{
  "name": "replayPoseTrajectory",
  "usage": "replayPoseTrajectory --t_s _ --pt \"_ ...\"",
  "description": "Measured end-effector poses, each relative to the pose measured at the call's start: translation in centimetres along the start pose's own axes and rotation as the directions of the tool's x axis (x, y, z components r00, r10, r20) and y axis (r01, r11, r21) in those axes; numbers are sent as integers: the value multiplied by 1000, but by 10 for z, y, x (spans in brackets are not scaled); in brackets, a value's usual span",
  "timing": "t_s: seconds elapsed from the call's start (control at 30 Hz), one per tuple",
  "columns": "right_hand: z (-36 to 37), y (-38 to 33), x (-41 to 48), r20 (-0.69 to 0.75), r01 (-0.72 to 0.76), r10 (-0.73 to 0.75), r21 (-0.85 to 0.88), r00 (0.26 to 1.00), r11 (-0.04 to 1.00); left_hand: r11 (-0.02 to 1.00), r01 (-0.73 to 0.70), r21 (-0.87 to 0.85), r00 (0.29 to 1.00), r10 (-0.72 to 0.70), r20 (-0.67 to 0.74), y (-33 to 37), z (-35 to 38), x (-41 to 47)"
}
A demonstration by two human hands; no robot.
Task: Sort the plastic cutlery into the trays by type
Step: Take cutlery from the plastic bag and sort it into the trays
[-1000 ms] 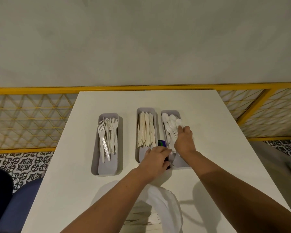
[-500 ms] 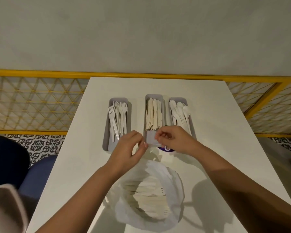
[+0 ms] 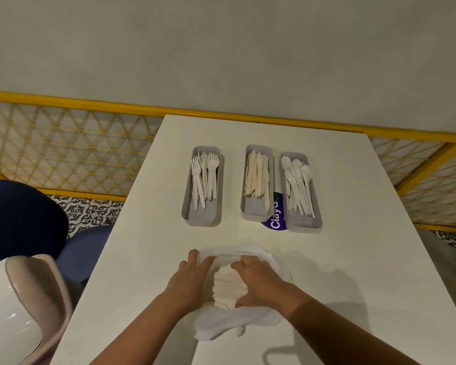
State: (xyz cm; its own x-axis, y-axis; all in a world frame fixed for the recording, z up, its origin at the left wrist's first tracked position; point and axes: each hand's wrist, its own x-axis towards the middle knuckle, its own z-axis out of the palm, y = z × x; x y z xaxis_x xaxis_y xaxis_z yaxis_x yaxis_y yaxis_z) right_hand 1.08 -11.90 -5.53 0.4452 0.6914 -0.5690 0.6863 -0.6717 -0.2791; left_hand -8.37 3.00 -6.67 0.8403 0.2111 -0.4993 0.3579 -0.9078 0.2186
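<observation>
**Table**, white: bearing all items below.

**Left tray**, grey, far left of the row: holding white forks, tines pointing away from the person.

**Middle tray**, grey: holding cream knives in a dense stack.

**Right tray**, grey, sitting just beside the middle tray: holding white spoons, bowls at the far end.

**Purple label**: lying flat between the middle and right trays, its edges tucked under them.

**Plastic bag**, white and crumpled: lying near the person, well apart from the trays, its mouth spread wide.

**Unsorted cutlery**: sitting as a pale bundle inside the bag's mouth.

**Left hand**: gripping the bag's left rim, fingers curling over the plastic.

**Right hand**: reaching into the bag, fingers and thumb curling round the bundle.

**Yellow railing**: running behind the table's far edge.
</observation>
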Motion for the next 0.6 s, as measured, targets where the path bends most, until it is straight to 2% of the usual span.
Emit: replayPoseTrajectory --t_s 0.07,0.17,0.27,0.43,0.6 --pt "3 3 1 -1 -28 28 61 1000 998 994 19 -108 999 -22 -24 -6 1 -2" --pt "2 3 -4 39 24 -28 87 999 996 966 27 -256 999 -37 -34 -8 -4 -6" --pt "2 3 -8 55 31 -39 136 998 990 950 17 -313 998 -33 -47 -5 -7 -8" --pt "3 11 -5 143 -76 50 179 988 981 935 0 -356 998 -21 -54 -5 -10 -7" --pt "-14 19 -16 32 -29 15 492 999 870 929 16 -371 999 -29 -27 -5 -17 -4"
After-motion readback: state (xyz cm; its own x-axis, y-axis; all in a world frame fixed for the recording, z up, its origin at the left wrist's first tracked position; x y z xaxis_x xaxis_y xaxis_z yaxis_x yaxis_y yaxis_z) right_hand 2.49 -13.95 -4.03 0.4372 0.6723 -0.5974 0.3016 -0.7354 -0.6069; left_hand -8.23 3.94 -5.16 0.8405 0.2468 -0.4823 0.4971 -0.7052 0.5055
